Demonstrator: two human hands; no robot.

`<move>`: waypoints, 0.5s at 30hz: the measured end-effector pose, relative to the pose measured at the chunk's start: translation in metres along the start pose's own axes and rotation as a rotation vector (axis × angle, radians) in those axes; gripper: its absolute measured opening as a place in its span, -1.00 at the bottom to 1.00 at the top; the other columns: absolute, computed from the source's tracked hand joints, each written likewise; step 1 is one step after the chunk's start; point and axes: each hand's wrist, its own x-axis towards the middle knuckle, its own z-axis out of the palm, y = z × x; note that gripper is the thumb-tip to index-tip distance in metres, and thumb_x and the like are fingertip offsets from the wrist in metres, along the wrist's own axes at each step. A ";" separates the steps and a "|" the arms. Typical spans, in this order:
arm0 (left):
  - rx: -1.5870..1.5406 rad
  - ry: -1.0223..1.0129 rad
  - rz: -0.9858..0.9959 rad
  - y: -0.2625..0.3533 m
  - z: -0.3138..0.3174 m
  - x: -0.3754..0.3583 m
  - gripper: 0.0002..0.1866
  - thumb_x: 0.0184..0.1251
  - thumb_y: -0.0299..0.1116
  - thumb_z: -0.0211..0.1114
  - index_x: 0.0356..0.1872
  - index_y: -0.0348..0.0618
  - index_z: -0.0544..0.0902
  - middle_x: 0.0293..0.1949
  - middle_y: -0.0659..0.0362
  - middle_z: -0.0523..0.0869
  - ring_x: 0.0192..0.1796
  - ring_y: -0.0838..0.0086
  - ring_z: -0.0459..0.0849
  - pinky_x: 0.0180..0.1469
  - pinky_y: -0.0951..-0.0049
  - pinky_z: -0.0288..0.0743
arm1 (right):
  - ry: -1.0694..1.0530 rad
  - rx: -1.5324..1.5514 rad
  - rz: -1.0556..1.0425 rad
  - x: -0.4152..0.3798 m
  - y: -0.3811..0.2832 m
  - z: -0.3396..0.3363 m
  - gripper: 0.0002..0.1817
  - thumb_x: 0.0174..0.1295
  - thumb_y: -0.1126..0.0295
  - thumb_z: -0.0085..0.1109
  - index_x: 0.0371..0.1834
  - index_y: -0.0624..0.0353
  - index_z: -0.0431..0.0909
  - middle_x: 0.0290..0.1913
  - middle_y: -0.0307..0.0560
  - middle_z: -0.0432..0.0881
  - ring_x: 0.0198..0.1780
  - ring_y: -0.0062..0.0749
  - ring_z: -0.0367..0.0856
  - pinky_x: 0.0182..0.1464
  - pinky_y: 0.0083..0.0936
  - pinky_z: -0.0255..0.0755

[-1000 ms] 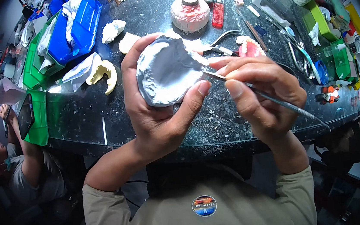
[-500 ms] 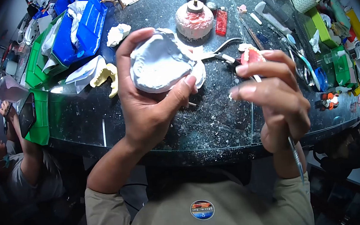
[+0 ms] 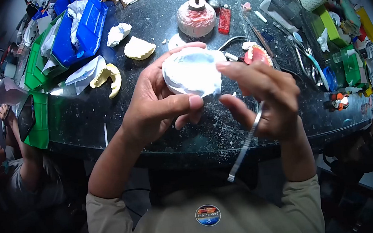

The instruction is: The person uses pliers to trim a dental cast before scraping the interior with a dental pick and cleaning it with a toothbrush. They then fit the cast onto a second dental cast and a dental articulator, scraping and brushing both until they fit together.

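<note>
My left hand is closed around a white plaster dental cast, thumb along its near edge and fingers behind. My right hand grips a slim metal dental tool, whose shaft slants out below the palm towards me. That hand's forefinger is right at the cast's right edge, its thumb a little apart below. Beyond the right hand lies a pink denture with teeth, partly covered by the fingers. Left of the cast lie a cream-coloured cast and a yellowish horseshoe-shaped one.
A wax-smeared spirit lamp and a red lighter stand ahead. Blue bins and green bins line the left. Hand tools lie at right. White crumbs dot the dark bench. Another person sits at far left.
The white cast has moved right and towards me in my left hand, uncovering the cream cast. My right hand has come left to its edge, and the metal tool now slants down-left.
</note>
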 end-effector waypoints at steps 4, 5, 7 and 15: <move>-0.105 -0.084 -0.039 -0.010 -0.001 0.001 -0.01 -0.10 -0.28 0.39 0.41 -0.42 0.12 0.23 -0.25 0.48 -0.53 0.60 0.68 -0.59 0.79 0.53 | -0.059 -0.133 -0.095 -0.005 -0.001 -0.001 -0.63 -0.01 0.48 0.38 -0.07 0.24 0.67 -0.54 -0.20 0.53 -0.63 -0.54 0.42 -0.61 -0.60 0.23; -0.148 -0.082 -0.043 -0.011 0.000 0.001 -0.01 -0.09 -0.28 0.38 0.42 -0.41 0.11 0.24 -0.26 0.47 -0.54 0.59 0.68 -0.61 0.80 0.52 | -0.033 -0.160 -0.135 -0.006 -0.001 0.000 -0.63 -0.04 0.46 0.36 -0.08 0.25 0.68 -0.55 -0.24 0.50 -0.65 -0.58 0.37 -0.63 -0.60 0.17; -0.173 -0.221 0.006 -0.016 -0.004 0.002 -0.14 0.22 -0.11 0.20 0.44 -0.36 0.07 0.32 -0.28 0.37 -0.22 0.45 0.73 -0.31 0.61 0.65 | 0.030 -0.204 -0.176 -0.006 -0.002 0.002 -0.65 -0.08 0.47 0.36 -0.14 0.30 0.68 -0.58 -0.24 0.49 -0.65 -0.60 0.34 -0.64 -0.63 0.12; -0.613 -0.038 -0.202 -0.024 0.017 -0.003 -0.41 0.57 0.07 -0.35 0.37 -0.11 0.27 0.04 -0.10 0.64 -0.18 0.35 0.63 -0.15 0.36 0.46 | 0.091 -0.040 0.006 -0.002 -0.015 -0.004 -0.55 0.32 0.06 0.21 -0.16 0.34 0.62 -0.45 -0.15 0.64 -0.53 -0.54 0.54 -0.47 -0.65 0.39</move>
